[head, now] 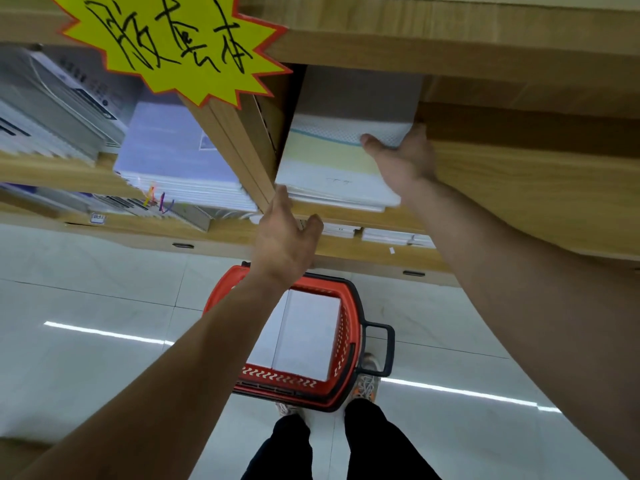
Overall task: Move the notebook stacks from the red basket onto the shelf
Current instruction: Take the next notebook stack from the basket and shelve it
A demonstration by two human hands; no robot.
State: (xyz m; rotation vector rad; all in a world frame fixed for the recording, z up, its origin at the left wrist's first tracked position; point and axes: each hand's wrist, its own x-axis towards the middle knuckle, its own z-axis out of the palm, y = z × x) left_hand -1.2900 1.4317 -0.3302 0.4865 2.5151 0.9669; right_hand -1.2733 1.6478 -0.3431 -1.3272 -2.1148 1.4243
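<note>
A stack of pale notebooks (329,161) with a yellow and blue cover lies in a wooden shelf (519,181) compartment ahead of me. My right hand (401,157) grips the stack's right side, thumb on top of the cover. My left hand (287,233) is just below the stack's front left corner, fingers straight and touching the edge. The red basket (349,327) stands on the floor below, between my arms, with white notebook stacks (304,337) inside it.
A yellow starburst sign (173,43) hangs from the upper shelf board. The left compartment holds a purple notebook stack (173,157) and grey books (59,102). A wooden divider (239,147) separates the compartments. More white packs (391,235) lie on the lower shelf. My feet stand behind the basket.
</note>
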